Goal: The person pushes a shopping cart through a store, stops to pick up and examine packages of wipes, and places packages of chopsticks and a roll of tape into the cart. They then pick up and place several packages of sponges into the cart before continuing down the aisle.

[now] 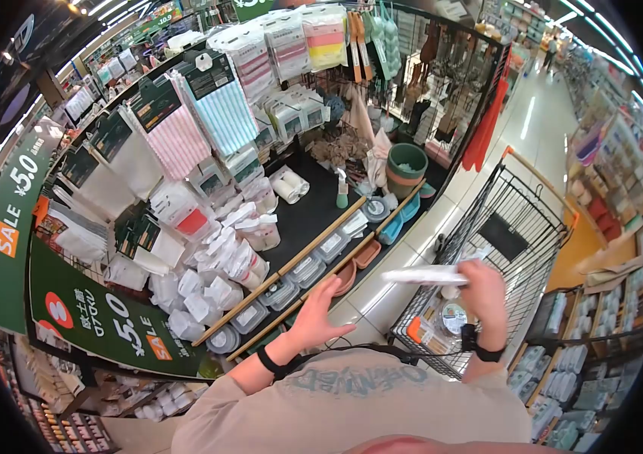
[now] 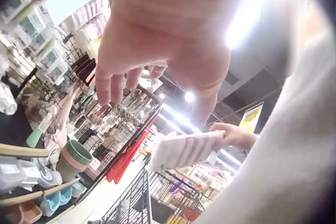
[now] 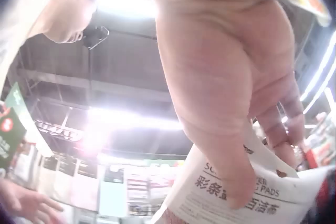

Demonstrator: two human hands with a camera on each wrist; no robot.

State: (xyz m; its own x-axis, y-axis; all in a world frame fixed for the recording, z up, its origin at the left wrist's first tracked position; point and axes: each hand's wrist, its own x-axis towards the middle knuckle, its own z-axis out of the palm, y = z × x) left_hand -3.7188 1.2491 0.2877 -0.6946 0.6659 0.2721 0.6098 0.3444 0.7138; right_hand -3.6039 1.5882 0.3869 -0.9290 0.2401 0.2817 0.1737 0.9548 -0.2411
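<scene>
My right hand (image 1: 484,293) pinches the end of a flat white package (image 1: 423,275) above the shopping cart (image 1: 488,250). In the right wrist view, the thumb of the right hand (image 3: 226,92) lies over the package's printed front (image 3: 236,195), its other fingers behind. Pinkish stripes show across the package (image 2: 186,150) in the left wrist view. My left hand (image 1: 317,321) is raised before the shelf's front edge, holding nothing, its fingers spread in the head view; the left wrist view shows the same hand (image 2: 163,50) from close up.
A display shelf holds hanging striped cloths (image 1: 223,113), bagged white goods (image 1: 215,295), clear containers (image 1: 306,270) and a green bucket (image 1: 407,168) behind wooden rails. Round tubs (image 1: 454,318) lie in the cart. A tiled aisle (image 1: 529,121) runs beyond, with more shelves at the right.
</scene>
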